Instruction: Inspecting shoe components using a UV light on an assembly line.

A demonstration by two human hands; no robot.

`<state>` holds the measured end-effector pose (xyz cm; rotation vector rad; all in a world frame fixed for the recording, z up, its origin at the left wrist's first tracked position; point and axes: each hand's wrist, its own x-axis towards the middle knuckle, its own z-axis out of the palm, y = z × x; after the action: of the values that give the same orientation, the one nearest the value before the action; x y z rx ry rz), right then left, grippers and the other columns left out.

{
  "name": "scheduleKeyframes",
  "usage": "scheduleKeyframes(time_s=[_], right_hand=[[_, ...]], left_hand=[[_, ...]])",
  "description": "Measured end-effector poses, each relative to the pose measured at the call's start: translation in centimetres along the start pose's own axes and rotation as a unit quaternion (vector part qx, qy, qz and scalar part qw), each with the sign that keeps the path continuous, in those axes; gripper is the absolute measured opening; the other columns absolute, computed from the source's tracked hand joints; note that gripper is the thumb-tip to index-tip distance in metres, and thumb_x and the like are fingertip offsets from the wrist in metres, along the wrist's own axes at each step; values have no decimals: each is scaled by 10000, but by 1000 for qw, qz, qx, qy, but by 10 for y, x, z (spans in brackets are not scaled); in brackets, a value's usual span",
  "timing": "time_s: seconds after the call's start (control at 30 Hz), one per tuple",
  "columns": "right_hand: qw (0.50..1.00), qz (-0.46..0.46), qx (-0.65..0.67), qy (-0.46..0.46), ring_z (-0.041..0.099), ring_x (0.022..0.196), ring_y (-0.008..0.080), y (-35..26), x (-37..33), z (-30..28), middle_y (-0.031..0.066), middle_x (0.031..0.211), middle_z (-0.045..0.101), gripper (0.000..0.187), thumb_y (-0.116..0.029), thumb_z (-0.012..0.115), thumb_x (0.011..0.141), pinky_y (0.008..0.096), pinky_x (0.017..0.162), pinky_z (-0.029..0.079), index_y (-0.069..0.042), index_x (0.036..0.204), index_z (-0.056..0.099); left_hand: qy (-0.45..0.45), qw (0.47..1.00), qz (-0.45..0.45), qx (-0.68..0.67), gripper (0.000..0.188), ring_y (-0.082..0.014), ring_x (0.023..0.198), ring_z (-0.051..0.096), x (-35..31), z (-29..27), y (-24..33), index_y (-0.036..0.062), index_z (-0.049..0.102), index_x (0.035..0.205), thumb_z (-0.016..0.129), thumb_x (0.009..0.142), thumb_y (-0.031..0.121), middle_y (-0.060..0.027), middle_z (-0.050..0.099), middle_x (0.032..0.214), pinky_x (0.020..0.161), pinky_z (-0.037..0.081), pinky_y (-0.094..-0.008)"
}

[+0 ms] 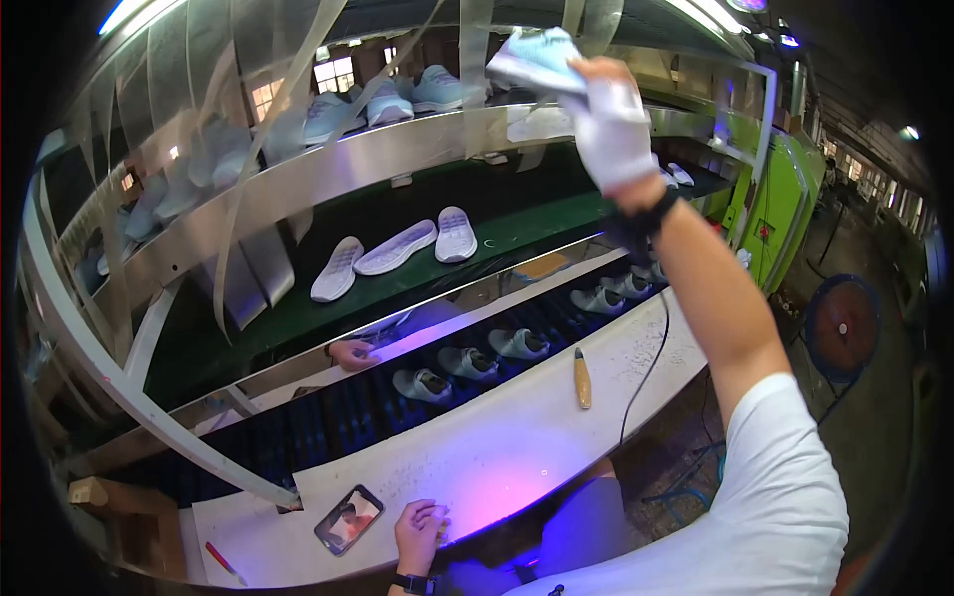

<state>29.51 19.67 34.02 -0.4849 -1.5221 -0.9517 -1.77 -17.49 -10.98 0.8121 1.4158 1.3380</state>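
Observation:
My right hand (613, 124), in a white glove with bare fingertips, is raised at the upper shelf. It grips a light blue shoe (537, 62) with a white sole, tilted and slightly blurred. Down at the front edge of the white worktop (586, 437), my left hand (421, 528) is bare with its fingers curled together. A small pale bit seems to show at its fingertips, too small to name. Just left of that hand lies a phone (349, 520) with its screen lit. A wooden-handled tool (581, 379) rests farther right on the worktop.
Light blue shoes (388, 102) stand on the upper shelf behind hanging clear strips (283, 129). White soles (396, 248) lie on a green belt (537, 214). Several grey shoes (467, 364) sit on dark rollers. A white post (159, 397) rises at left. Another hand (353, 354), possibly reflected, shows beyond the rollers.

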Motion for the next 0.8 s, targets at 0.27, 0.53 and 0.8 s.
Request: scheduleKeyframes(time_s=[0.27, 0.53, 0.8], right_hand=[[978, 34, 69, -193, 703, 986, 407, -56, -19, 140, 214, 1024, 733, 228, -211, 661, 979, 481, 871, 573, -82, 1149, 743], [770, 45, 277, -572, 702, 1149, 424, -267, -78, 144, 247, 1264, 723, 660, -566, 568, 972, 473, 975, 562, -64, 1391, 652], [827, 120, 190, -516, 726, 1099, 397, -280, -104, 146, 223, 1160, 766, 576, -542, 610, 930, 459, 1000, 563, -37, 1133, 799]], left_hand=[[40, 999, -20, -14, 283, -164, 851, 746, 18, -3, 9, -5, 629, 1213, 751, 994, 126, -108, 737, 1020, 654, 589, -288], [118, 976, 154, 99, 596, -246, 1099, 721, 209, 54, 80, -57, 562, 1328, 857, 873, 191, -199, 718, 1203, 922, 581, -368], [302, 888, -83, 336, 1138, -430, 1235, 631, 394, 84, -24, -30, 389, 1485, 924, 694, 588, -244, 519, 1441, 1079, 516, -519]])
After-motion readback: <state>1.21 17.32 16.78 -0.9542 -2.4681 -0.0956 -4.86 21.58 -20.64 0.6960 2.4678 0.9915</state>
